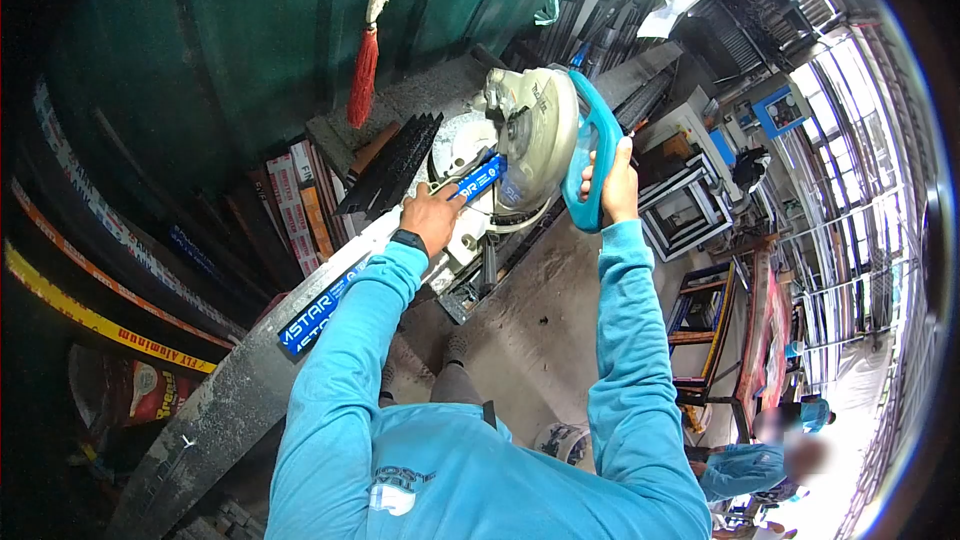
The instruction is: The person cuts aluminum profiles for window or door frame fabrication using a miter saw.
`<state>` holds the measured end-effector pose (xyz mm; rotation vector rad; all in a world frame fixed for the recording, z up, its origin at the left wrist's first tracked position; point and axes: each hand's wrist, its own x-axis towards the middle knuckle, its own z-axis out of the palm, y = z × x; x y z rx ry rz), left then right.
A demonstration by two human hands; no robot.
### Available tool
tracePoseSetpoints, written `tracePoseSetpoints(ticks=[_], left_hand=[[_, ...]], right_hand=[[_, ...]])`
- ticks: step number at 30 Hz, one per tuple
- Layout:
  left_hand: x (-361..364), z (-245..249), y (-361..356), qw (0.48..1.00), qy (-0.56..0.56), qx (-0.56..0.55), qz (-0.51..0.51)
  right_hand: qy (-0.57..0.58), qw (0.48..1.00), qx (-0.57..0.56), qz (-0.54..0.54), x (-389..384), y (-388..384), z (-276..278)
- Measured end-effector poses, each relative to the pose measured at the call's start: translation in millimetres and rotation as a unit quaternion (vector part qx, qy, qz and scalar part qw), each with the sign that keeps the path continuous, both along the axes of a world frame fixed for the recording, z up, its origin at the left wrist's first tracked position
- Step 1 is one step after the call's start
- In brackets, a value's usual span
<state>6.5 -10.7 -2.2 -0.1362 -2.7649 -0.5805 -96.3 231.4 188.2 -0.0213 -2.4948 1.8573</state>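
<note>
"Where's the blue strip [482,178]?"
"One end sits at the saw [537,130], at 1 o'clock from the view's centre; it slants off toward 8 o'clock along the desk [240,380]."
"And the fingers?"
"The right hand [617,185], at 2 o'clock, has its fingers wrapped round the teal handle [604,120]. The left hand [430,220], at 10, rests over the strip; whether its fingers grasp it, I can't tell."

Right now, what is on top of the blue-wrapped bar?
The left hand lies on the blue-wrapped bar, hiding the stretch beneath; any part under the saw head can't be seen.
</note>
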Motion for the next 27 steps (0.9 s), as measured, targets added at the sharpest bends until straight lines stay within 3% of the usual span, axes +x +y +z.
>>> tracePoseSetpoints(ticks=[8,20,27], left_hand=[[0,-2,-1,1.0,-0.007,-0.001,0.001],[0,4,0,0.999,-0.045,-0.015,0.005],[-1,-4,1,1.0,-0.011,-0.004,0.014]], right_hand=[[-0.027,0.999,0.02,0.013,-13,-1,23],[-0.022,1.0,0.011,0.005,-13,3,11],[-0.019,1.0,0.0,0.003,-8,0,10]])
